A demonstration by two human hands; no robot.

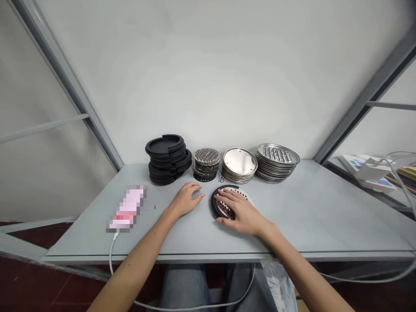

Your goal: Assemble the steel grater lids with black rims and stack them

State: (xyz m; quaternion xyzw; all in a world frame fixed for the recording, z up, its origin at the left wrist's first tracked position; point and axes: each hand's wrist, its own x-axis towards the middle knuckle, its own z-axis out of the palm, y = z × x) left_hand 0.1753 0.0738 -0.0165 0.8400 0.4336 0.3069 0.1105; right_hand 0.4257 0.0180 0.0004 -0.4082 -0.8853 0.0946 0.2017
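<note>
My right hand (238, 212) lies with fingers spread over a round metal grater disc (242, 190), which sits flat on the table against a black curved rim piece (215, 206). The palm hides part of the disc. To the left, my left hand (186, 198) rests on the table with fingers apart, holding nothing. Behind the hands stand a stack of black round holders (167, 158), a stack of small round grater plates (207, 162), a stack of shiny plain metal discs (239, 164) and a stack of larger grater discs (277, 160).
A phone (128, 208), blurred out, lies on the left of the grey table (338, 212) with a white cable (112, 255) running over the front edge. A small wire clip (221, 177) lies between stacks. Grey metal posts (360, 104) flank the table.
</note>
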